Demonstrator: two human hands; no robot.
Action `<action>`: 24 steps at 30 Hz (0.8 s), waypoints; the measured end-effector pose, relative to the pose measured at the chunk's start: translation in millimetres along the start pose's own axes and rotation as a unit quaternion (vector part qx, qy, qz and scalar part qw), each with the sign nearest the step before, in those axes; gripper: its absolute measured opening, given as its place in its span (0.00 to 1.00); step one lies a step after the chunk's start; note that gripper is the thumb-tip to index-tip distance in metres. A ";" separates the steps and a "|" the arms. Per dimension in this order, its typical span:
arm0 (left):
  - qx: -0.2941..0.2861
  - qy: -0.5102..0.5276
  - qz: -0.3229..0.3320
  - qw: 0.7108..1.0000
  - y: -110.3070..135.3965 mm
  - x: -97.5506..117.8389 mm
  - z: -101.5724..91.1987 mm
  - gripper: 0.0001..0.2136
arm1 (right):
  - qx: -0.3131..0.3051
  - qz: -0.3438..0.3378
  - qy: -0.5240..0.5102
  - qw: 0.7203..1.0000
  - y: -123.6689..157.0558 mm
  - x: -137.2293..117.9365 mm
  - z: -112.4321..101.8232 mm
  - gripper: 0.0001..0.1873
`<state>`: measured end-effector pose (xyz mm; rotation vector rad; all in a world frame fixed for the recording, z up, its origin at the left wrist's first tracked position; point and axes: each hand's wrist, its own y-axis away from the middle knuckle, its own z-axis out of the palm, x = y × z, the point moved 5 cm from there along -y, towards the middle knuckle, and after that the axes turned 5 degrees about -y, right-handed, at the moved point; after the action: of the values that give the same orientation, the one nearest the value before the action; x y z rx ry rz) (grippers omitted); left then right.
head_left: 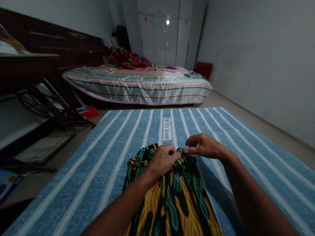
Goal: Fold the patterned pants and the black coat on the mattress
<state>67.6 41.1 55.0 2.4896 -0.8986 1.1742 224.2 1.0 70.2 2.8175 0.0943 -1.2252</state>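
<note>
A black garment with orange, yellow and green wavy print (176,203) lies on the striped blue cover, its gathered waistband facing away from me. My left hand (163,160) is closed over the middle of the waistband, thumb and forefinger pinched on the cloth. At the waistband's right corner is my right hand (205,146). One of its fingertips meets the cloth edge, while another finger curls above with a gap. The underside of the right hand's grip is partly hidden. Both forearms reach in from the near edge, the left one across the garment.
Under the garment spreads a blue, white-striped cover (118,147) with a "With love" label (167,129). Beyond stands a bed (137,88) with a red floral quilt (128,59). A dark table with a metal wheel frame (36,101) stands left; a bare wall (258,65) runs along the right.
</note>
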 end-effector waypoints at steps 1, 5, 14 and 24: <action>0.004 0.006 -0.005 1.000 -0.1 0.0 -0.9 0.10 | -0.014 -0.006 0.002 1.000 -0.2 -2.1 2.9 0.19; 0.016 0.037 -0.019 0.999 -0.4 -0.2 -4.6 0.10 | -0.054 -0.012 0.043 0.998 -2.1 -11.1 14.8 0.17; 0.032 0.160 -0.021 0.986 -3.1 -9.3 -4.8 0.06 | -0.066 -0.011 0.067 0.996 -2.7 -20.6 26.1 0.20; 0.063 0.124 0.034 0.990 -1.9 -0.5 -7.0 0.19 | -0.070 0.002 -0.023 0.997 -9.1 -9.8 36.0 0.20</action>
<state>64.2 46.0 59.2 2.3514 -0.8704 1.5672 190.6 6.7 52.5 2.6674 0.1659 -1.2300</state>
